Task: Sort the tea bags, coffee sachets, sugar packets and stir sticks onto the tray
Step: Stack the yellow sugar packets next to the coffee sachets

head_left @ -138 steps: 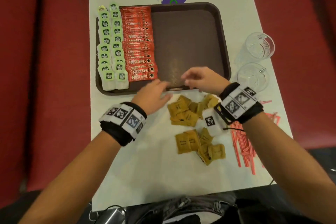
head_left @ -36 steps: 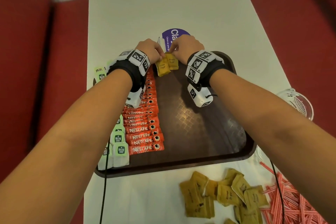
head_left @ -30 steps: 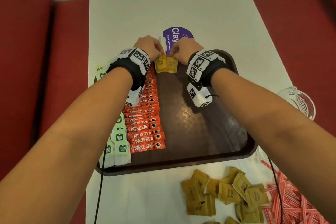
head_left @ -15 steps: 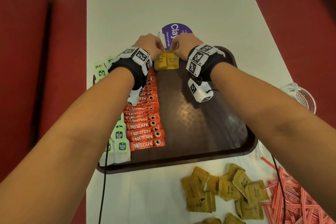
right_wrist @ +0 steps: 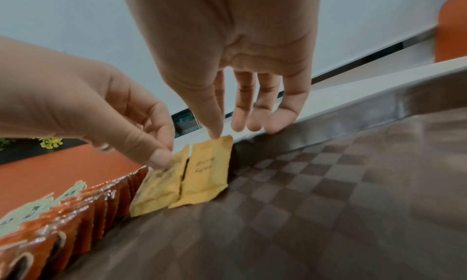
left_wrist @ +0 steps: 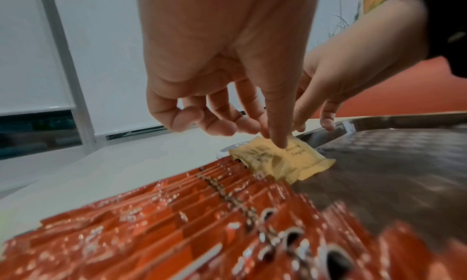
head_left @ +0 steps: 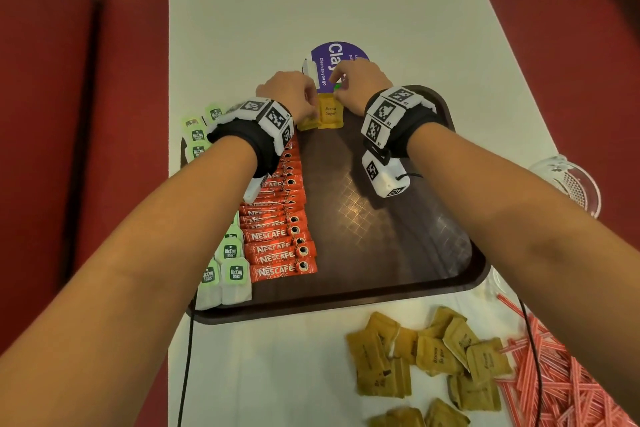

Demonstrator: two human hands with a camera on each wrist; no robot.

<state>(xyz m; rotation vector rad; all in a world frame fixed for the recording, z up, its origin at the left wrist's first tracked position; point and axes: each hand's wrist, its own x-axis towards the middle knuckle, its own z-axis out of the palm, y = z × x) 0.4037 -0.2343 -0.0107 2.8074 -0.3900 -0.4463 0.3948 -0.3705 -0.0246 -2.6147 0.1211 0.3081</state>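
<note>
Fingers, left (right_wrist: 159, 158): your left hand (head_left: 291, 94) pinches the left sugar packet (right_wrist: 156, 188) at its top corner, thumb in front, other fingers curled.
Fingers, right (right_wrist: 215, 124): your right hand (head_left: 360, 83) hangs with fingers straight; thumb tip touches the right sugar packet (right_wrist: 204, 174), others reach the tray (head_left: 381, 298) rim.
Arms: both stretched out, wrists bent down.
Packets: side by side at the tray's 12 o'clock edge, coffee sachets (head_left: 277, 236) at their 9 o'clock.

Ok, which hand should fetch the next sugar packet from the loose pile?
Probably right: the loose pile lies off the tray on the right arm's side, and the right hand, fingers straight, only touches the right packet, while the left hand pinches the left packet.
</note>
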